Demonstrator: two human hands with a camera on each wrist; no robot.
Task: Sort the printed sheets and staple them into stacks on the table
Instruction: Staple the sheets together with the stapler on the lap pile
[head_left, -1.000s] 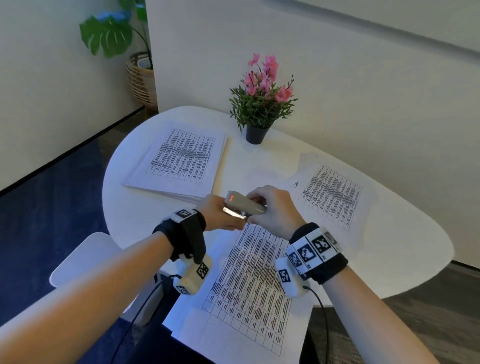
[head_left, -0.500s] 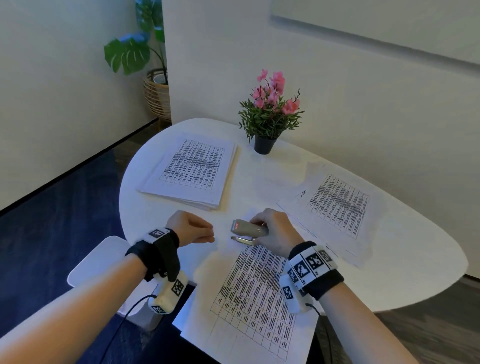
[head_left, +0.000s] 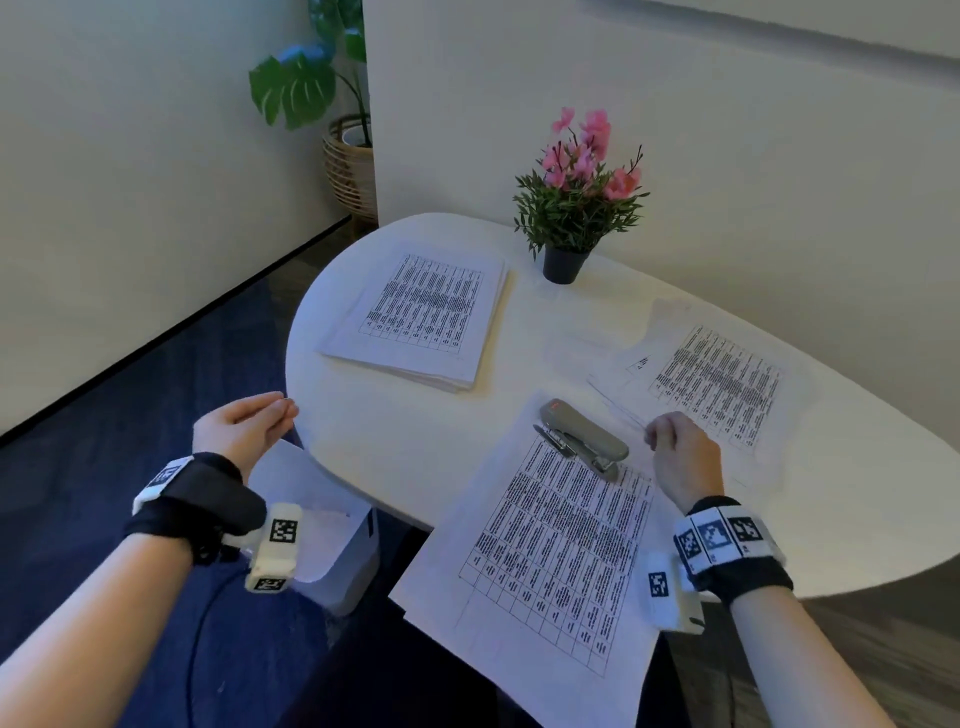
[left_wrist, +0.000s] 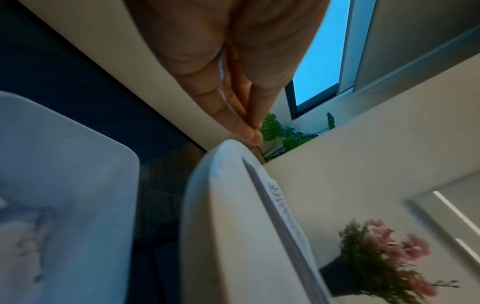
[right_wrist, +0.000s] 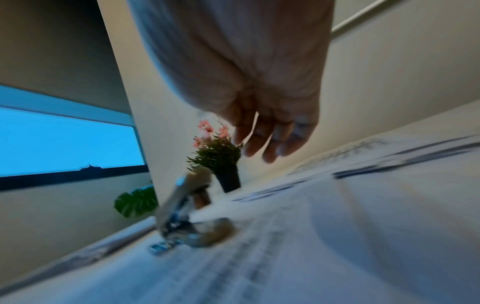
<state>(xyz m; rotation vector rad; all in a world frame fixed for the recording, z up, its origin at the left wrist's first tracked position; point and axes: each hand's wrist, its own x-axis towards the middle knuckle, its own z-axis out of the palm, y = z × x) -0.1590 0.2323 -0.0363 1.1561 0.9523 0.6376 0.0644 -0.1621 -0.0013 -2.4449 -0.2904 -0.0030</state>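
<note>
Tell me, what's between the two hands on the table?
The stapler, lying on the near printed sheets, plus bare table. The head view shows it.

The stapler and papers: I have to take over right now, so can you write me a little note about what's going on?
Left hand: open, holding nothing, off the left edge of the table.
Right hand: loosely curled, holding nothing, just right of the stapler.
The stapler lies let go on the top end of the near sheets, which hang over the table's front edge.
A neat stack sits at the far left; looser sheets lie at the right.
Done: the near sheets seem just stapled, though no staple shows.
Left: move that set to a stack, then sort and staple the loose sheets.
</note>
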